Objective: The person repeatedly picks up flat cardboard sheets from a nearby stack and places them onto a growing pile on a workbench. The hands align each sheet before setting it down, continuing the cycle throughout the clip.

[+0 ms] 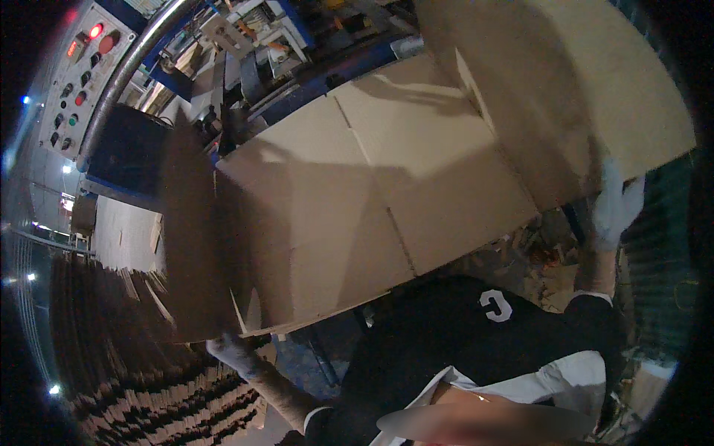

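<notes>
Brown cardboard sheet (pixel 401 197), large & creased into panels, fills mid-view at a slant, w/ a flap raised at its L end & another at its R end. L hand (pixel 232 351), in a pale glove, is at the sheet's near L corner, right by the raised flap's lower edge; fingertips hidden, so can't tell if they're closed. R hand (pixel 617 204), also pale-gloved, grips the lower edge of the sheet's R flap, fingers up against the cardboard. Person's black shirt (pixel 439 327), w/ white collar & a pale printed mark, is just below the sheet's near edge. Beyond the sheet's far edge: blue machine (pixel 342 70) w/ assorted metal parts. Up & L of the sheet: pale control panel (pixel 85 82) w/ a lit red lamp, dark knobs, red & green buttons, next to a curved metal pipe (pixel 134 63). Below & L of the sheet: big stack of brown cardboard (pixel 186 390), edges uneven. Under the sheet's near R side: scraps (pixel 547 271) lying loose. R of the sheet: dark green ribbed surface (pixel 662 253).
</notes>
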Tool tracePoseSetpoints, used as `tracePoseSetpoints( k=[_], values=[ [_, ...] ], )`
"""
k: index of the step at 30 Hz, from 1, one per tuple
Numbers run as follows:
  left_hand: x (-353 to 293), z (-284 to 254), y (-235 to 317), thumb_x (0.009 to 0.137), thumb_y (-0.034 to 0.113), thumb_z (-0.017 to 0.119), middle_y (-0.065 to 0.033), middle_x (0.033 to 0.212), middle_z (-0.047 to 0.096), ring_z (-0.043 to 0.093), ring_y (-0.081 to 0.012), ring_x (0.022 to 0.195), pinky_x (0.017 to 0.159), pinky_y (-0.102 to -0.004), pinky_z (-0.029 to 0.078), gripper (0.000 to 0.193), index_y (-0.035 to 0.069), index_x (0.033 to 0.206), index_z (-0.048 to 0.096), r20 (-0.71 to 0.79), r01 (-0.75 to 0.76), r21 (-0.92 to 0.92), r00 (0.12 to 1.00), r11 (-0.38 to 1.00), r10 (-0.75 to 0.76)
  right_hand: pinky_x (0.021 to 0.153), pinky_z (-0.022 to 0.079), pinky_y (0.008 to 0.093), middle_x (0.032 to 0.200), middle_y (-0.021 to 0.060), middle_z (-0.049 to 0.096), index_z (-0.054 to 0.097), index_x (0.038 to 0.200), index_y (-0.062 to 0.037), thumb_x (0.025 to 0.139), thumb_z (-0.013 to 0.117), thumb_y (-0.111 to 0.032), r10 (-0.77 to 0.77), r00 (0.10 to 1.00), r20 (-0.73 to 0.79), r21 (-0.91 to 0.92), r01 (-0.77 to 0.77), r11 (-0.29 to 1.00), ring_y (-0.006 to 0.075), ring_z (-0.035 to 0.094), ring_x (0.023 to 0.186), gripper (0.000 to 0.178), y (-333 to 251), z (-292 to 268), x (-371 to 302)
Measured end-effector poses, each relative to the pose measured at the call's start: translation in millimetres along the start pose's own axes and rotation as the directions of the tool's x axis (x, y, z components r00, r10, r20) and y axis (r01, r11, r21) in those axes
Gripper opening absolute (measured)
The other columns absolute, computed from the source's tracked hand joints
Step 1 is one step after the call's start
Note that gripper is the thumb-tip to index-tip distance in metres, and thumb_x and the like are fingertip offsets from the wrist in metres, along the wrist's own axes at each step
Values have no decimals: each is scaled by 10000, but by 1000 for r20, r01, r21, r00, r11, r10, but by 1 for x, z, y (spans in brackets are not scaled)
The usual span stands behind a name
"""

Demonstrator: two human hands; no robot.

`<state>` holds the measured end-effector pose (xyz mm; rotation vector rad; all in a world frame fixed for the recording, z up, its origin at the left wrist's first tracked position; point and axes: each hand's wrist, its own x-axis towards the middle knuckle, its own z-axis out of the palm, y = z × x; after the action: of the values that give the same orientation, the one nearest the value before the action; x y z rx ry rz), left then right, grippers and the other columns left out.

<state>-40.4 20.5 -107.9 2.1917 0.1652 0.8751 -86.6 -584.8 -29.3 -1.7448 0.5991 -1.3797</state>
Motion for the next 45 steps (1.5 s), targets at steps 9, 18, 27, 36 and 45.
tracePoseSetpoints(
  k=[9,18,27,36,45],
  values=[
    [5,8,-16,939,218,565,-148,1156,612,566,-225,1017,894,-361,448,368,-61,1178,546,-46,-118,-142,993,983,112,950,433,363,1256,160,556,449,1309,46,965,483,-239,-183,943,-276,-722,-78,687,252,548,1119,448,137,-19,120],
    [145,-23,7,882,181,601,-110,1103,599,548,-190,967,849,-332,460,385,-42,1192,554,86,96,-383,994,919,-68,881,468,350,1162,107,611,495,1273,11,904,596,-247,326,935,-139,-86,-339,937,221,586,1036,462,275,4,132],
    [91,-10,47,897,165,540,-125,1167,559,538,-204,1003,891,-354,444,401,-9,1254,493,87,-94,-213,990,972,115,894,453,327,1176,79,606,548,1219,-3,887,604,-235,81,995,60,296,-96,950,220,591,1035,408,80,-6,97],
    [-34,74,75,749,-35,541,-217,1317,524,493,-384,1232,1054,-468,364,499,37,1243,560,582,-601,-19,643,799,498,1033,390,452,1329,87,542,569,1234,-165,858,522,-183,-414,-136,900,379,712,591,312,492,1237,380,34,33,-83],
    [-7,111,67,796,73,518,-165,1399,445,438,-365,1268,1086,-521,293,538,141,1329,495,768,-772,14,415,636,488,1079,328,469,1353,117,502,557,1239,-138,810,620,-368,-449,-150,881,380,790,482,341,436,1271,491,75,91,-68]
  ],
)
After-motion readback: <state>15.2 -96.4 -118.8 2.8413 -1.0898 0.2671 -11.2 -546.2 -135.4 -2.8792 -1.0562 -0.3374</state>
